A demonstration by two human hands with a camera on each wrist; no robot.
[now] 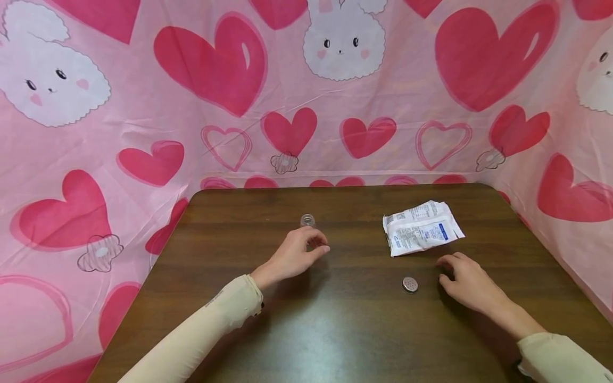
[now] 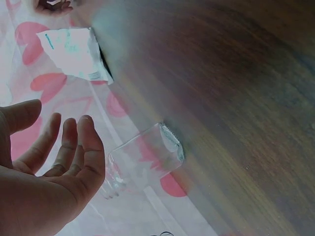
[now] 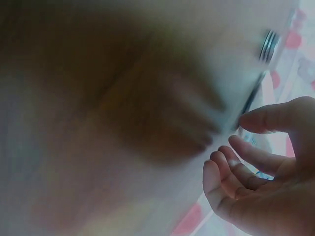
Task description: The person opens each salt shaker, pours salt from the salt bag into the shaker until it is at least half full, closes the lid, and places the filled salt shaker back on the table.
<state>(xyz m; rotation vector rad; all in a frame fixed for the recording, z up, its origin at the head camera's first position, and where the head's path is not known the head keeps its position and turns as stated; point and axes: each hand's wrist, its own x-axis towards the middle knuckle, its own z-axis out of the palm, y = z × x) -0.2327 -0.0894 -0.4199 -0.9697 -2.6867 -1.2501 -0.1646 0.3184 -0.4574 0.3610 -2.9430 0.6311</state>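
Note:
A clear glass jar (image 1: 307,218) stands upright toward the back of the table, its lower part hidden in the head view. My left hand (image 1: 299,251) hovers just in front of that jar, fingers loosely bent and nothing between them; in the left wrist view a gap shows between fingertips and thumb. Over the right side of the table is my right hand (image 1: 471,282), also relaxed and holding nothing. Left of it lies a round metal lid (image 1: 409,284) dotted with small holes; its ridged rim shows in the right wrist view. Neither hand grips the lid.
Behind the right hand lies a white printed packet (image 1: 421,229), creased and flat on the dark wooden table (image 1: 306,330). A pink cloth (image 1: 330,101) with hearts and rabbits hangs along the table's back and sides.

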